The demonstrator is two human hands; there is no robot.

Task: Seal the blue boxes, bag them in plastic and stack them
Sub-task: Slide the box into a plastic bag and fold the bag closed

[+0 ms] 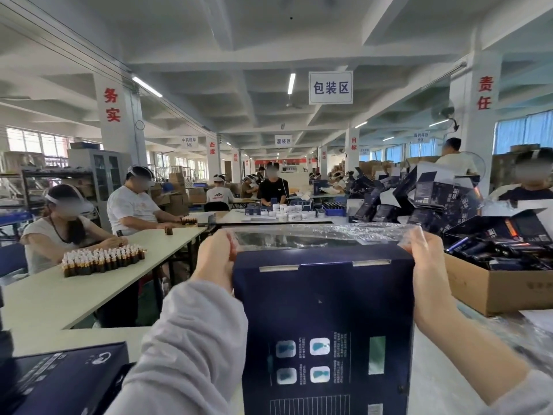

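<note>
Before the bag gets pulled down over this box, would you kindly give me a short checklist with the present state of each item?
1. Top flap of the blue box closed, tabs tucked: ok.
2. Left hand gripping the plastic bag edge: ok.
3. Right hand gripping the other edge: ok.
4. Bag mouth stretched across the box's top: ok.
5. Bag free of tears: cannot tell.
6. Box bottom closed: cannot tell, out of view.

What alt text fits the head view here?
Both hands, left hand and right hand, hold a clear plastic bag open over the top of an upright dark blue box. Behind it, seated workers at long tables in a packing hall.
</note>
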